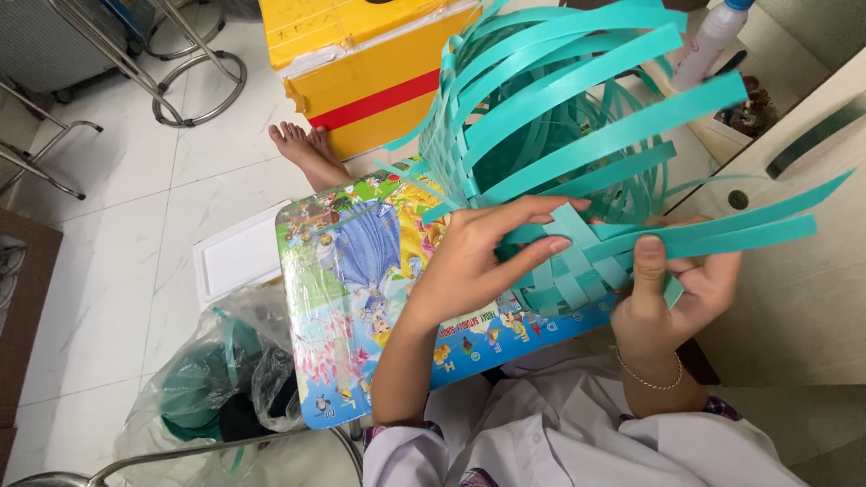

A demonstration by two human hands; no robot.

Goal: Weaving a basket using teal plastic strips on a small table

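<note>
Woven piece: half-made teal strap basket (559,135), loose strips fanning to 2 o'clock, lying on its side over the lap board.
Left hand (469,261): palm down at centre, wrist bent, fingers spread flat across the woven corner, pressing strips.
Right hand (672,289): at 4 o'clock, thumb up, pinching a teal strip (731,239); bracelet at wrist.
Support: colourful cartoon board (361,271) on the knees.
Surroundings: yellow box (370,63) at 12 o'clock; plastic bag (216,379) at 8 o'clock.
</note>
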